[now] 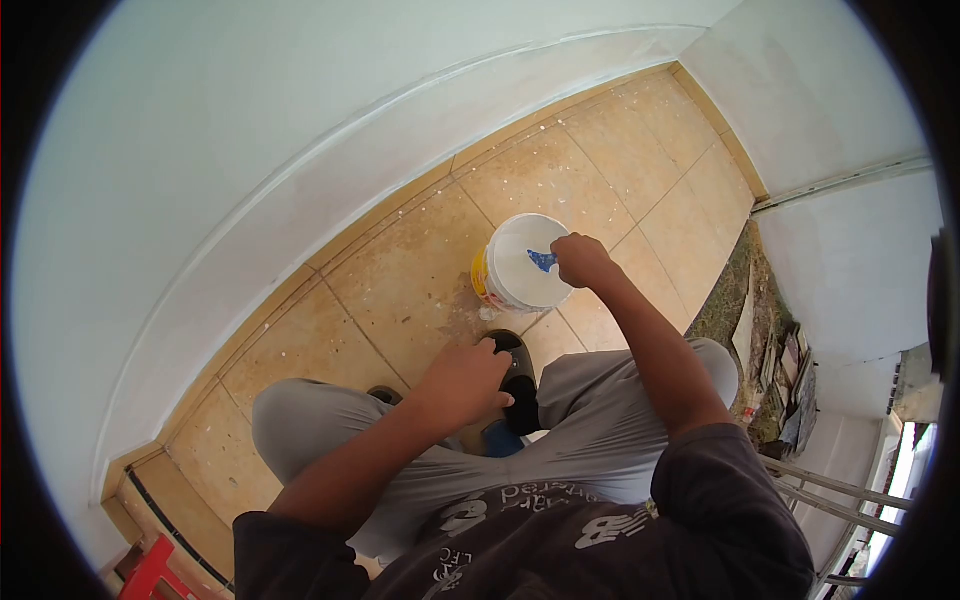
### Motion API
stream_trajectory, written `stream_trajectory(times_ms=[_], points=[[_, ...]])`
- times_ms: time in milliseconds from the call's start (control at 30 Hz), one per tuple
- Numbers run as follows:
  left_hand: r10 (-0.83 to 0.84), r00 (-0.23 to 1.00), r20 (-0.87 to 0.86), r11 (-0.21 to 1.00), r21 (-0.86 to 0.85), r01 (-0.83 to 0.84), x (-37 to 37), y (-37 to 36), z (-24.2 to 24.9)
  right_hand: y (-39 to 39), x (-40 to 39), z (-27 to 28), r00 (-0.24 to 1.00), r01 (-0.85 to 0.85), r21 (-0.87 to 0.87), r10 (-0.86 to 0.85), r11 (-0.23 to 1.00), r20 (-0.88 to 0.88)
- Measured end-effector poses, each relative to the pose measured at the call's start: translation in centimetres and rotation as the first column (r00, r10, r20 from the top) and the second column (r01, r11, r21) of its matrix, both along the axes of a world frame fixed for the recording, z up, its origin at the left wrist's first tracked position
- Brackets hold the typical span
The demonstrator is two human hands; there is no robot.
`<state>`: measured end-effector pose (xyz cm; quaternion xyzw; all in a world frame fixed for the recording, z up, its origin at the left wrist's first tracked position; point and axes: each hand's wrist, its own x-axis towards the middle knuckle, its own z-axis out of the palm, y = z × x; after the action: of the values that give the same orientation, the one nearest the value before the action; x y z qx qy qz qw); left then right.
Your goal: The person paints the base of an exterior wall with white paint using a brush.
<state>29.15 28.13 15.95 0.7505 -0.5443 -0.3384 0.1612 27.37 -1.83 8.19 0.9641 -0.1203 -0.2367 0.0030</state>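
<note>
My right hand [582, 261] is closed round a blue putty knife [541, 261], its fist over the near right rim of a white bucket [532, 221]. The blue part of the tool dips inside the bucket, against the whitish inside; the rest is covered by my fingers. Yellow and red print shows on the bucket's left side. My left hand [462, 388] hovers over my lap beside a dark shoe [517, 375], thumb and fingers apart, nothing held in it. Part of a blue object [501, 438] shows below that hand, between my legs.
Beige floor tiles [400, 270] speckled with white spots run along a white wall [250, 130]. Stacked broken slabs [792, 385] lie on rough ground to the right. Metal rails [840, 505] stand at lower right, and a red object [155, 570] at lower left.
</note>
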Motion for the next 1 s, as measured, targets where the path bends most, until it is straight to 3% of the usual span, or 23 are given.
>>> stream_trajectory(times_ms=[133, 333, 500, 700, 867, 1000], points=[[0.008, 0.999, 0.036, 0.991, -0.136, -0.003, -0.7, -0.1, 2.5, 0.6, -2.1, 4.3, 0.995, 0.028, -0.005, -0.028, 1.0, 0.092], [-0.039, 0.995, 0.097, 0.988, -0.148, 0.053, -2.4, -0.7, 4.7, 0.9, -5.7, 9.3, 0.967, 0.108, 0.068, -0.12, 0.992, 0.225], [-0.093, 0.99, 0.11, 0.99, -0.096, 0.104, -3.9, -0.9, 4.9, 1.0, -7.3, 10.0, 0.96, 0.154, 0.09, -0.171, 0.984, 0.223], [-0.171, 0.983, 0.073, 0.981, -0.08, 0.177, -4.9, -1.2, 3.6, 0.1, -9.4, 7.1, 0.883, 0.18, 0.294, -0.286, 0.939, 0.373], [-0.169, 0.984, 0.048, 0.983, -0.061, 0.172, -4.6, -1.7, 2.0, -0.9, -8.1, 6.5, 0.868, 0.331, 0.492, -0.464, 0.806, 0.176], [-0.161, 0.987, 0.025, 0.987, 0.025, 0.16, -3.9, -2.1, 0.7, -1.6, -7.0, 5.1, 0.835, 0.403, 0.553, -0.54, 0.729, 0.103]])
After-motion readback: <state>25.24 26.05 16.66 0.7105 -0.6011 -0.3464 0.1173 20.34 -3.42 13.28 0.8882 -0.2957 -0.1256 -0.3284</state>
